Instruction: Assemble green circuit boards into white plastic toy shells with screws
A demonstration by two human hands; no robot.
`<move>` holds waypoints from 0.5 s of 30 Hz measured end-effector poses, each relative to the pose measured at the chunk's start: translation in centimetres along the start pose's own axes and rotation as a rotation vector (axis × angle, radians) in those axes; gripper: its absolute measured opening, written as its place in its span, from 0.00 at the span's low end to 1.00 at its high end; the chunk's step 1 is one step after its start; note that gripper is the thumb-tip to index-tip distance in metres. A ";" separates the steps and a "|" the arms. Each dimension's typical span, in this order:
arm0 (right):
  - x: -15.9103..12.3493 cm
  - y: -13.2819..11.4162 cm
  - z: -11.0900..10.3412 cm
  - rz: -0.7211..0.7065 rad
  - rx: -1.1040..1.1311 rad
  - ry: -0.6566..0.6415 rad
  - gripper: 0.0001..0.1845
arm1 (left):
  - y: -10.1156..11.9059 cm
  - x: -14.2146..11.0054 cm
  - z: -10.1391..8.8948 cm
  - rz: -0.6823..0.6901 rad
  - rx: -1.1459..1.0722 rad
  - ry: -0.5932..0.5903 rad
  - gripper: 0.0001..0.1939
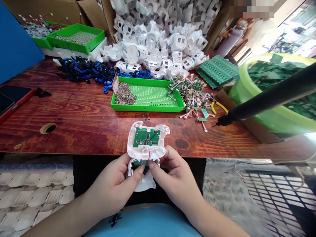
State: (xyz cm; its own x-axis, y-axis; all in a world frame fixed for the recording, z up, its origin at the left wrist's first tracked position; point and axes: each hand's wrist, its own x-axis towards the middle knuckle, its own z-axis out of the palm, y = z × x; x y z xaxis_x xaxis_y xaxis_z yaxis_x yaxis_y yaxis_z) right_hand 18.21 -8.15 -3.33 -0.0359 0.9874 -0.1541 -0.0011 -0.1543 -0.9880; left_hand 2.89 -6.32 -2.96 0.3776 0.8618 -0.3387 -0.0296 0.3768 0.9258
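Observation:
Between my two hands is a white plastic housing (132,149) with a green circuit board (142,133) set in its upper half. A lower white shell part (145,185) hangs beneath it, with a second bit of green board (138,162) and a short red wire at the joint. My left hand (117,182) grips the left side, its thumb pressing near the lower board. My right hand (174,172) holds the right side, thumb on the joint. The fingers behind the housing are partly hidden.
Beyond my hands stands a green tray (153,108) of small screws. Wired boards (194,95) and yellow-handled pliers (219,105) lie to its right. Blue-black parts (86,69) and white shells (153,49) are heaped behind. A black screwdriver (266,98) juts in from the right, before a tub (259,108).

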 end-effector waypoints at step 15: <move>2.5 -4.5 -7.5 -0.252 -0.246 0.232 0.27 | 0.4 2.0 -0.7 -0.178 -0.349 0.035 0.18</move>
State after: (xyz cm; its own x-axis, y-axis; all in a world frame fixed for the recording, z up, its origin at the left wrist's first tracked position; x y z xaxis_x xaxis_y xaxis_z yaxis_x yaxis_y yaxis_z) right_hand 25.65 -4.75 0.67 0.1611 0.9792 0.1233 0.2586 0.0787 -0.9628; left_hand 3.03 -4.20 -3.43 0.3738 0.7811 -0.5001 -0.2819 0.6094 0.7411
